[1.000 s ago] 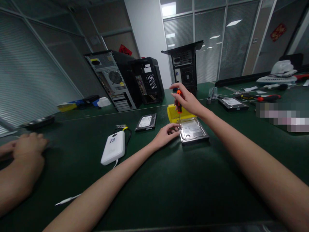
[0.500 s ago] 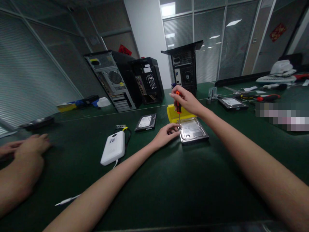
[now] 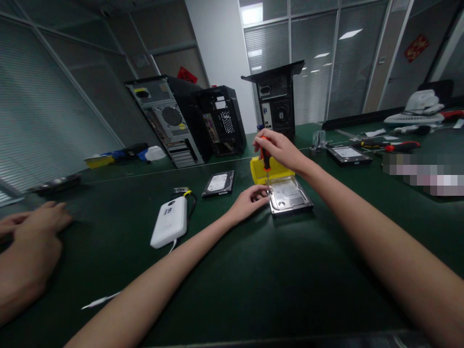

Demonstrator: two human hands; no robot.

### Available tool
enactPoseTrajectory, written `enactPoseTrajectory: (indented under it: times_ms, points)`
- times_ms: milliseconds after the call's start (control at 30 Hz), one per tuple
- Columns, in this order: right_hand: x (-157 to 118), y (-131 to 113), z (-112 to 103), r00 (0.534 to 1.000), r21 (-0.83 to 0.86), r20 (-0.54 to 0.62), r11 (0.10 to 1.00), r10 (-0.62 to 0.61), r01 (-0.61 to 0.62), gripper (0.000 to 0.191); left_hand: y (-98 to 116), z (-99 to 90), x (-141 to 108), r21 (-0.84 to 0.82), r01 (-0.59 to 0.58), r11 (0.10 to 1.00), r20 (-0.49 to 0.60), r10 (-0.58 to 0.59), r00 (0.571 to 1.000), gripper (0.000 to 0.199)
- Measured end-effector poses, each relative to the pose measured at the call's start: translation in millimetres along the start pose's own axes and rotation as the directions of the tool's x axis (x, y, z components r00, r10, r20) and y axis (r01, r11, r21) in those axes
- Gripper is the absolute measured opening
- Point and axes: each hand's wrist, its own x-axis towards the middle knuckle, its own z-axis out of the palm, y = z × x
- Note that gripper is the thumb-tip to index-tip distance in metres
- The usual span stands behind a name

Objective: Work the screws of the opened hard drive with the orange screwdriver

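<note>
A silver hard drive (image 3: 290, 195) lies on the green tabletop in front of me. My left hand (image 3: 250, 200) grips its left edge, fingers bent at the near-left corner. Above it, my right hand (image 3: 275, 147) is closed around the handle of an orange-and-black screwdriver (image 3: 266, 159). The screwdriver stands nearly upright, its shaft meeting the drive's upper-left part close to my left fingertips. Directly behind the drive sits an open yellow case (image 3: 270, 169), partly hidden by my right hand.
Left of my hands lie another hard drive (image 3: 218, 183) and a white power bank (image 3: 169, 221) with a cable. Computer cases (image 3: 174, 116) stand behind. To the right are a third drive (image 3: 348, 153) and pliers (image 3: 400, 146). Another person's hands (image 3: 39, 222) work at far left.
My right hand and the screwdriver handle have shifted slightly left, and the fingers have turned on the handle. My left hand and the drive stay put. The other person's hands moved slightly left.
</note>
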Motion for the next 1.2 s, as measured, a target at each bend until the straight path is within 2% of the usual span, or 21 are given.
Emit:
enactPoseTrajectory:
  times_ms: [100, 267, 733, 1200]
  points:
    - [-0.5, -2.3, 0.0, 1.000, -0.026, -0.001, 1.000, 0.012, -0.012, 0.031, 0.7, -0.2, -0.8, -0.003, -0.001, 1.000, 0.005, 0.001, 1.000, 0.042]
    - [-2.2, -3.2, 2.1, 0.998, 0.055, 0.029, 0.997, 0.057, -0.059, 0.032, 0.1, -1.0, -0.9, -0.010, -0.008, 1.000, 0.008, 0.008, 1.000, 0.043]
    - [-1.1, 0.4, 3.9, 0.995, 0.108, 0.033, 0.990, 0.089, -0.092, 0.031, -3.4, 0.3, 0.6, -0.010, -0.011, 1.000, 0.003, 0.011, 1.000, 0.043]
    - [-1.7, 0.0, 3.8, 0.997, 0.087, 0.027, 0.994, 0.067, -0.070, 0.032, -5.6, -0.2, 0.5, 0.001, -0.007, 1.000, -0.001, 0.007, 1.000, 0.044]
